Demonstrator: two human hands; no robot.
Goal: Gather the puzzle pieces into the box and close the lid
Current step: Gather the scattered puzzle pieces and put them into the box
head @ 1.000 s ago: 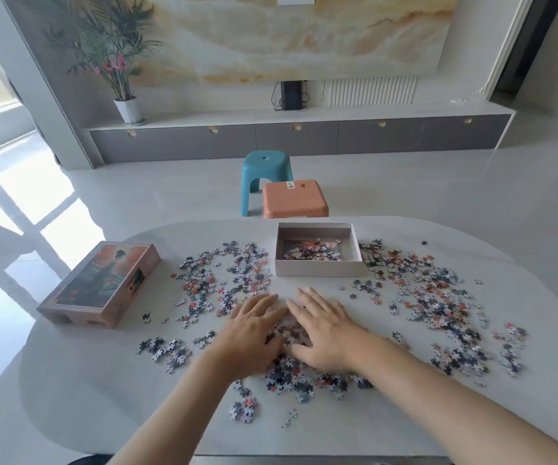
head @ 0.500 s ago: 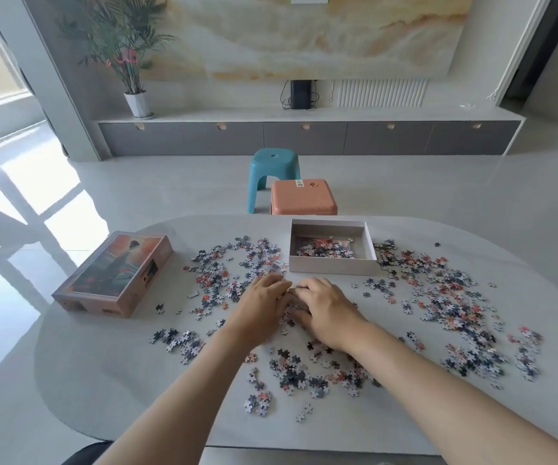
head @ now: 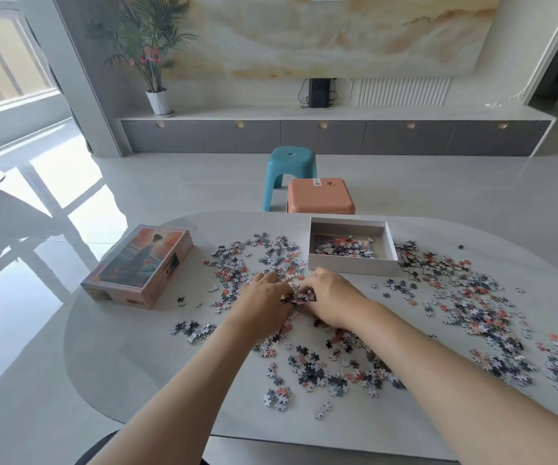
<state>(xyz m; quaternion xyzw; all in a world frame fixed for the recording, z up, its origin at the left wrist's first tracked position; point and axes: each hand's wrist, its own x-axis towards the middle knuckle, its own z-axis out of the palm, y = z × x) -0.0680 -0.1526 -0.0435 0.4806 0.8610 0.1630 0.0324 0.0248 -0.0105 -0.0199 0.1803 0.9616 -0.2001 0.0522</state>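
Loose puzzle pieces (head: 472, 297) lie scattered over the white oval table (head: 136, 364), thickest on the right and in front of me. The open white box (head: 351, 265) stands at the table's far middle with some pieces inside. Its picture lid (head: 140, 263) lies at the left. My left hand (head: 266, 297) and my right hand (head: 329, 297) are cupped together just in front of the box, fingers curled round a small heap of pieces (head: 299, 296) held between them.
A teal stool (head: 289, 169) and an orange stool (head: 319, 196) stand beyond the table's far edge. A grey low cabinet (head: 304, 135) runs along the back wall, with a potted plant (head: 157, 62) at its left end.
My hands went from lying flat on the pieces to curling together round a heap, and moved away from me toward the box. The camera view shifted too.
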